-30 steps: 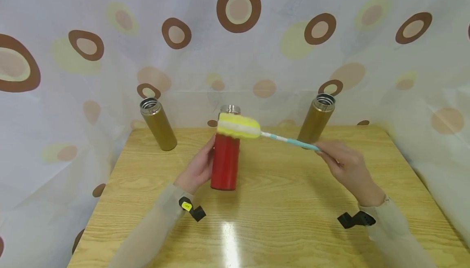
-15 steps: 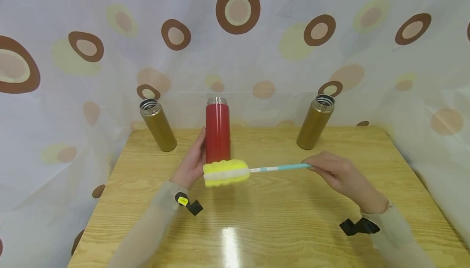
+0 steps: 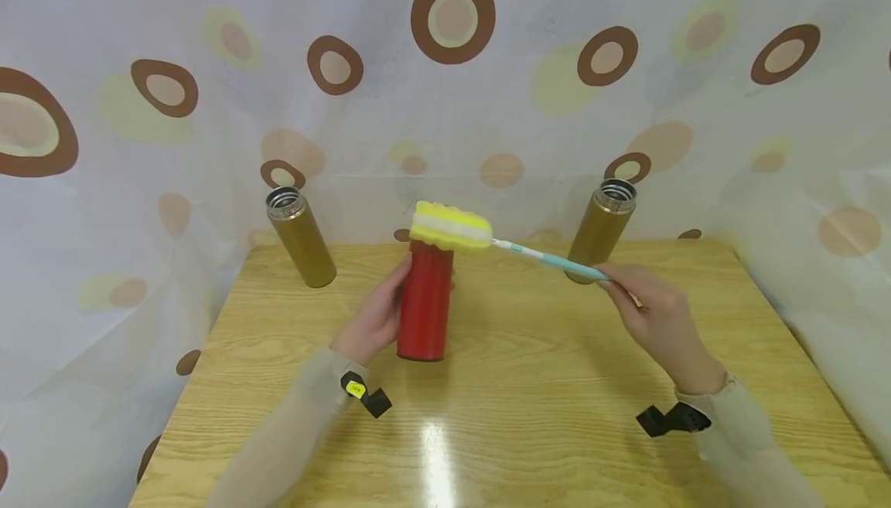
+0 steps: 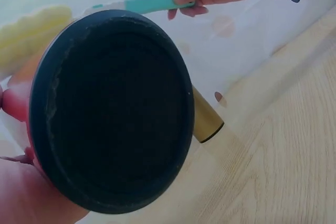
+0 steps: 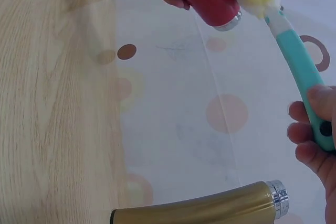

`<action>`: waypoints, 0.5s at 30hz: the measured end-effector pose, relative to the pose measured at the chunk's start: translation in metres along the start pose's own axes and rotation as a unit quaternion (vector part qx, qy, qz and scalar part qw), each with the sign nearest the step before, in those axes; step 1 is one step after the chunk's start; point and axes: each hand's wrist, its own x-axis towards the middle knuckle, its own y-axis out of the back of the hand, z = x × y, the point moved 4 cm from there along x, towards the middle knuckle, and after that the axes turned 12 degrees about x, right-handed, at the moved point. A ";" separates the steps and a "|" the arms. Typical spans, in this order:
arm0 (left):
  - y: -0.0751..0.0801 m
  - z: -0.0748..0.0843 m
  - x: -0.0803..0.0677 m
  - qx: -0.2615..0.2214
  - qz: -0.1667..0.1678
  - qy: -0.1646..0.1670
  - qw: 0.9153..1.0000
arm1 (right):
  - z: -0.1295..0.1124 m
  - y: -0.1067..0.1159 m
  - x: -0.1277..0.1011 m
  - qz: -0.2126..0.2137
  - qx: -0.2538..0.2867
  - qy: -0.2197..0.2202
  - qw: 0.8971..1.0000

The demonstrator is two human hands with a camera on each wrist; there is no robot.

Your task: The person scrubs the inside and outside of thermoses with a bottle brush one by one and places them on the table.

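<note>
My left hand [image 3: 376, 318] grips a red vacuum flask [image 3: 425, 307] from its left side, raised over the table and slightly tilted. Its dark round base [image 4: 121, 114] fills much of the left wrist view. My right hand [image 3: 657, 322] holds a bottle brush by its teal handle [image 5: 300, 61], thumb and fingers curled round it. The brush's yellow and white sponge head [image 3: 451, 227] overlaps the top of the flask in the head view, hiding the neck. From the right wrist, the sponge shows right at the flask's side near the silver neck [image 5: 229, 23].
Two lidless gold flasks stand upright towards the back of the wooden table [image 3: 529, 400], one on the left [image 3: 304, 241] and one on the right [image 3: 600, 226]. Behind the table hangs a white curtain [image 3: 390, 129] patterned with brown rings.
The red flask rose, then came back down and slightly right. The sponge head moved down to the flask's lower part, then up again to its top. Both hands kept their holds.
</note>
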 end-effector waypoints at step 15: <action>-0.001 0.004 -0.001 0.009 -0.042 -0.015 0.999 | 0.007 -0.001 0.001 -0.010 0.033 -0.009 0.999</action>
